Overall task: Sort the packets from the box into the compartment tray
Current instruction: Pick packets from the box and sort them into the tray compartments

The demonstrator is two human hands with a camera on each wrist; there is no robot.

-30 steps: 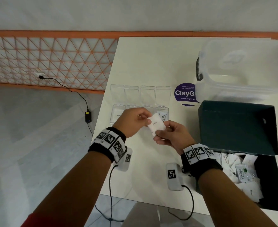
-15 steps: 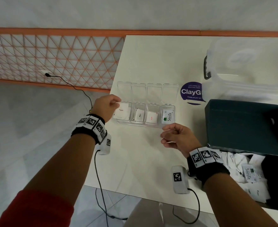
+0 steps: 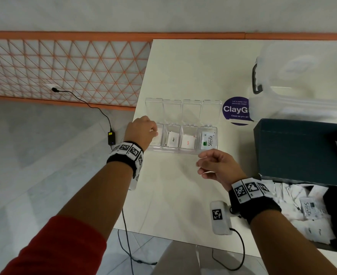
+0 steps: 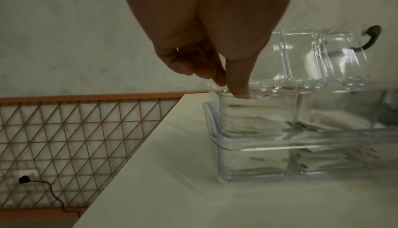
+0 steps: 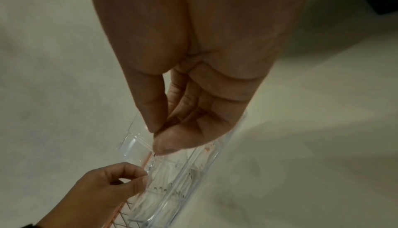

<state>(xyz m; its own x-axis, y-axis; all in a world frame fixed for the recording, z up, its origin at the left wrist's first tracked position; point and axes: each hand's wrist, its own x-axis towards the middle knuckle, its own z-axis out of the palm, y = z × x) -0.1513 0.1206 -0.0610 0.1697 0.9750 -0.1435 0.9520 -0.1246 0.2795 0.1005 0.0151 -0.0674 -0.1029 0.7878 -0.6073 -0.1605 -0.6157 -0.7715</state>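
Soft, even light fills the head view with bent edges, while both wrist views are dim and blurred.

A pale, plain wall point(image 3: 163, 12) runs across the far side, edged below by an orange band. Under it to the left stands an orange lattice panel point(image 3: 64, 72) of triangles over white, with a white socket point(image 3: 51, 87) and a black plug in it. The floor point(image 3: 34, 165) is grey marbled tile (softly lit, without hard shadows). A cream-white table point(image 3: 193, 76) fills the right.
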